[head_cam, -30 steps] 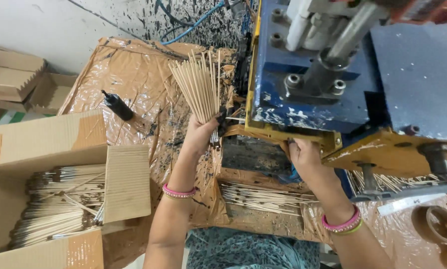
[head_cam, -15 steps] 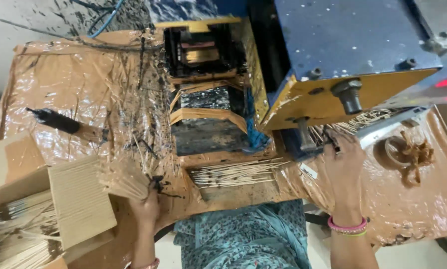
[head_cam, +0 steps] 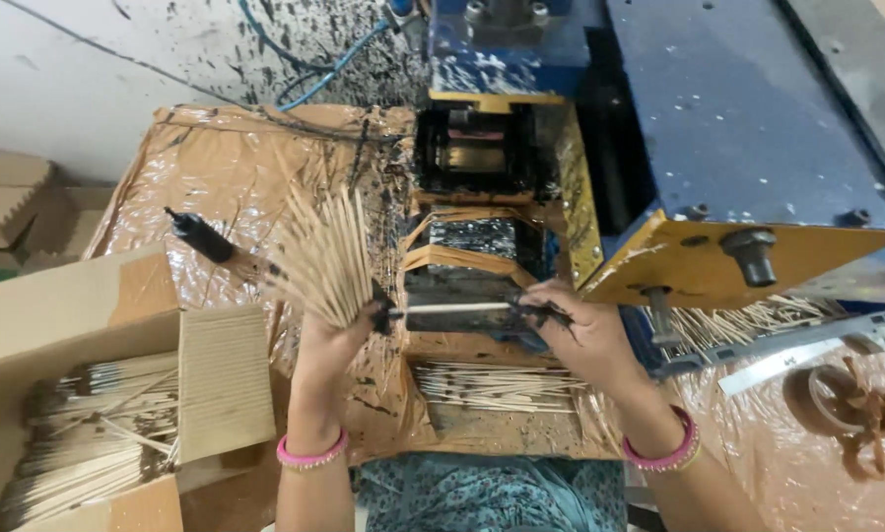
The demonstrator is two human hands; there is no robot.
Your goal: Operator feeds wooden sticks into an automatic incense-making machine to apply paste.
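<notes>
Brown plastic sheeting (head_cam: 216, 167) covers a splattered bench before a blue and yellow machine (head_cam: 718, 148) at upper right. At lower left, a cardboard box (head_cam: 58, 325) holds stacked sticks. Frame centre, the left hand (head_cam: 336, 335) grips a fanned bundle of sticks (head_cam: 324, 258) pointing up; the right hand (head_cam: 580, 330) pinches a single stick (head_cam: 450, 308) lying level between both hands.

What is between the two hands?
In the head view, one thin pale stick spans from the left hand, which grips a fanned stick bundle, to the right hand.
</notes>
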